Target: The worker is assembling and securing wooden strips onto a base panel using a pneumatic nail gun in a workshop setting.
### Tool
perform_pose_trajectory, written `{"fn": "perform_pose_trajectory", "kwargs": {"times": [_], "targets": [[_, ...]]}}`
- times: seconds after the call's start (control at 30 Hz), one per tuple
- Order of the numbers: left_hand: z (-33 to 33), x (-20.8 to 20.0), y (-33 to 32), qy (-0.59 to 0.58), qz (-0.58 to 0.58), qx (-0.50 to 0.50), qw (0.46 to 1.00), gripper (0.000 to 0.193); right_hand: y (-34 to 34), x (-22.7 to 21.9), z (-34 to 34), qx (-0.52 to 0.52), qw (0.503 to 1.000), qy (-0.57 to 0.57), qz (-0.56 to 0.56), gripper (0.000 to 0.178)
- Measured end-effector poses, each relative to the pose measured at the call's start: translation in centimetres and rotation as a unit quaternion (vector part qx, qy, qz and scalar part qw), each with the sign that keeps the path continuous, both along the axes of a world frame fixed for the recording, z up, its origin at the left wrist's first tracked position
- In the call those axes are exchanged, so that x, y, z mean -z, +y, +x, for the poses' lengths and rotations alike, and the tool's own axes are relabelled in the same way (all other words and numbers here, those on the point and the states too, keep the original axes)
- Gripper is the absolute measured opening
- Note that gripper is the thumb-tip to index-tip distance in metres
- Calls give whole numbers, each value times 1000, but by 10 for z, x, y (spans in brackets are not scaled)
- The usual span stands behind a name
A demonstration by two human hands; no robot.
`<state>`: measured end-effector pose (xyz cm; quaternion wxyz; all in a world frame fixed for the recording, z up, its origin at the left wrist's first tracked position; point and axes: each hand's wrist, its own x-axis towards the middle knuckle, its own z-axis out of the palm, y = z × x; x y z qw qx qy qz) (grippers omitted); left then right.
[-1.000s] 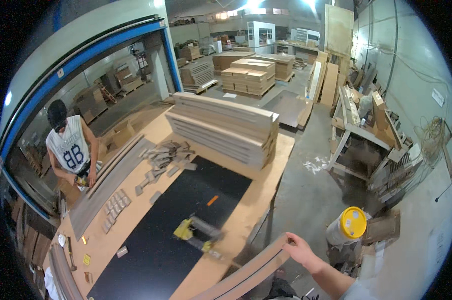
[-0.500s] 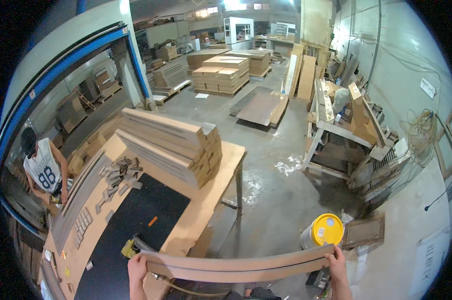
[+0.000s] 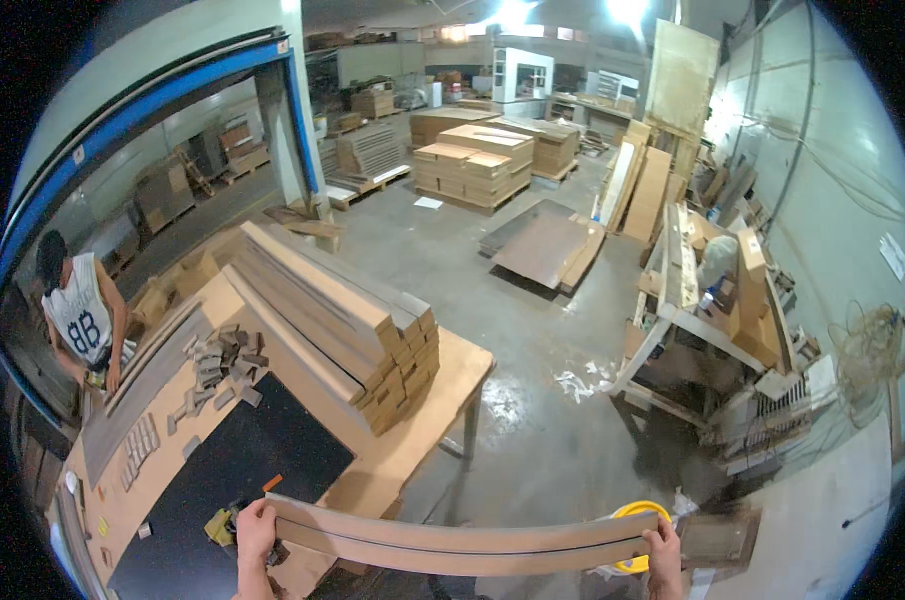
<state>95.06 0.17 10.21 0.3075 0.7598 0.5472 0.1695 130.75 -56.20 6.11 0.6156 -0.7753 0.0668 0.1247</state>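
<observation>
A long, flat wooden board (image 3: 452,541) with a dark groove along its length stretches across the near side of the view. My left hand (image 3: 256,530) is closed on its left end, and my right hand (image 3: 662,548) grips the right end. Beside my left hand, on the black mat (image 3: 242,470), lies a yellow-and-dark power tool (image 3: 220,526), partly hidden by that hand. A small orange piece (image 3: 272,482) rests on the mat just beyond. Behind the board's right end, the yellow rim of a bucket (image 3: 640,509) shows in part.
Stacked long boards (image 3: 332,310) fill the far part of the wooden table (image 3: 452,375). Small offcuts (image 3: 227,362) lie heaped by the mat. A co-worker (image 3: 84,310) stands at the table's left side. A cluttered workbench (image 3: 692,290) stands right; flat panels (image 3: 547,245) lie on the floor.
My hands and the board have shifted slightly left in the view, and the board now covers much of the bucket. The whole view has tilted and shifted. Both hands keep their hold.
</observation>
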Motion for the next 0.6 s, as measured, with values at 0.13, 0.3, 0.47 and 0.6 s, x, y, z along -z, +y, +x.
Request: {"fn": "perform_pose_trajectory", "kwargs": {"times": [0.13,0.3,0.47,0.6], "targets": [[15,19,8,-20,23,-58,998,28,50,19,82,-66,997,-28,11,50],[13,37,-1,-17,45,-167,985,27,127,-4,155,-128,992,19,2,54],[31,11,-39,27,29,-224,974,28,175,5,224,-207,977,56,18,55],[26,23,-60,48,-17,-280,959,28,212,19,256,-266,963,48,20,42]]}}
